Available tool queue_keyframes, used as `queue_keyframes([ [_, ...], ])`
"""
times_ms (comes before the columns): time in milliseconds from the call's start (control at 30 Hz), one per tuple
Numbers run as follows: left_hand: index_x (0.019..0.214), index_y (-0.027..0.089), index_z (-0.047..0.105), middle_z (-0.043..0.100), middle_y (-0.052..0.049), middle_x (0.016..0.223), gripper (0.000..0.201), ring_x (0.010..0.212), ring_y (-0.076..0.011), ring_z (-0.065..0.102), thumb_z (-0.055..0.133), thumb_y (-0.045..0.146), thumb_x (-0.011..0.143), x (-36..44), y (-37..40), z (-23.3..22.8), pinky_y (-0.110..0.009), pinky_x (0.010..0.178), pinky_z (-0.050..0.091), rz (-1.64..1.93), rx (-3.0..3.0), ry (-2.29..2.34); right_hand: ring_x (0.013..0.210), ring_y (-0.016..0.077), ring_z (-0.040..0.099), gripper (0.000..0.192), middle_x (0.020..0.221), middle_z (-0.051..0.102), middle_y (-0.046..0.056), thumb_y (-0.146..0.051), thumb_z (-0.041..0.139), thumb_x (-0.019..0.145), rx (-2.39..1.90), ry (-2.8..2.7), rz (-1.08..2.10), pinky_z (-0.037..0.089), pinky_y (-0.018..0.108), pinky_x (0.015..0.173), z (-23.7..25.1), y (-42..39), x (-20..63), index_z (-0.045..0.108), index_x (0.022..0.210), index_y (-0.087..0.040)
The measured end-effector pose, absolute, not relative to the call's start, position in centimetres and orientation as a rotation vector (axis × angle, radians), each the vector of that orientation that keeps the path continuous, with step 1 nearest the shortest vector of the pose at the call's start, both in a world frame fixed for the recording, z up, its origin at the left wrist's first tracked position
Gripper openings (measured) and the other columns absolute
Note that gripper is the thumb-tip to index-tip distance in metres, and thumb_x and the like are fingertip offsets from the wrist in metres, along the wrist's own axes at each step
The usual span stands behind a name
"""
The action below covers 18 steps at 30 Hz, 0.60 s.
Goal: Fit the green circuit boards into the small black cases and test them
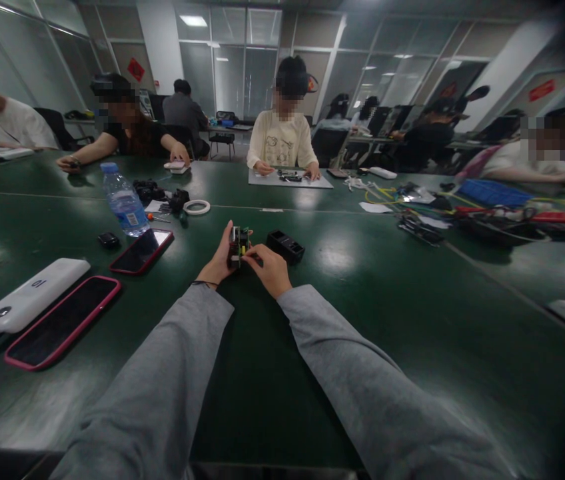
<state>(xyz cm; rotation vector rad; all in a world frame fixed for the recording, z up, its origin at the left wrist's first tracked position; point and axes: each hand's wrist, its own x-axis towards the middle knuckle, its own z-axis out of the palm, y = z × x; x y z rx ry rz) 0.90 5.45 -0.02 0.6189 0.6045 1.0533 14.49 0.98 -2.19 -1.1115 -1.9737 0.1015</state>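
Note:
My left hand (pixel 220 259) is closed around a small circuit board (pixel 236 248) with green, yellow and dark parts on it, held on edge above the table. The fingers of my right hand (pixel 271 269) are pinched together against the board's right side, near a yellow part. Whether a wire or small piece sits in that pinch is too small to make out. Just beyond my right hand lies a black plastic housing (pixel 285 247) with openings in its top.
Left on the green table (pixel 362 313) are two red-cased phones (pixel 65 323) (pixel 142 251), a white power bank (pixel 32 293), a water bottle (pixel 125 203) and a tape roll (pixel 196 207). Cables and a blue tray (pixel 495 194) lie right. Across sits a person (pixel 282 137) handling parts on a white board.

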Motion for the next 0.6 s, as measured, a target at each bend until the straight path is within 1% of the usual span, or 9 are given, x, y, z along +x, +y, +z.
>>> queue_keyframes([
  [233, 0.1, 0.011, 0.064, 0.063, -0.006, 0.067, 0.059, 0.057, -0.0122, 0.06, 0.038, 0.062, 0.082, 0.9, 5.8, -0.4, -0.019, 0.045, 0.044, 1.054, 0.613, 0.586, 0.08, 0.0122, 0.058, 0.018, 0.091, 0.061, 0.001, -0.038, 0.052, 0.087, -1.045, -1.886, 0.193, 0.045, 0.024, 0.071, -2.2, 1.4, 14.5, 0.061, 0.088, -0.022],
  [333, 0.1, 0.012, 0.065, 0.064, -0.006, 0.067, 0.059, 0.055, -0.012, 0.06, 0.042, 0.063, 0.08, 1.0, 6.0, -0.7, -0.019, 0.044, 0.043, 1.028, 0.654, 0.604, 0.078, 0.0126, 0.057, 0.02, 0.09, 0.06, 0.001, -0.038, 0.053, 0.086, -1.052, -1.838, 0.21, 0.046, 0.024, 0.07, -2.1, 1.3, 14.5, 0.058, 0.096, -0.022],
  [433, 0.099, 0.014, 0.065, 0.065, -0.005, 0.067, 0.059, 0.054, -0.0121, 0.059, 0.044, 0.065, 0.077, 1.1, 5.9, -1.0, -0.02, 0.045, 0.044, 0.987, 0.698, 0.655, 0.081, 0.0137, 0.056, 0.027, 0.092, 0.059, 0.001, -0.037, 0.054, 0.085, -1.058, -1.804, 0.187, 0.046, 0.026, 0.071, -2.0, 1.2, 14.6, 0.054, 0.108, -0.023],
  [600, 0.089, 0.014, 0.065, 0.065, -0.005, 0.066, 0.058, 0.055, -0.0136, 0.061, 0.048, 0.067, 0.074, 1.2, 5.8, -1.2, -0.023, 0.05, 0.047, 0.942, 0.732, 0.734, 0.081, 0.0141, 0.055, 0.03, 0.089, 0.058, 0.001, -0.034, 0.051, 0.087, -1.106, -1.774, 0.157, 0.046, 0.027, 0.073, -1.9, 1.2, 14.7, 0.051, 0.115, -0.023],
])
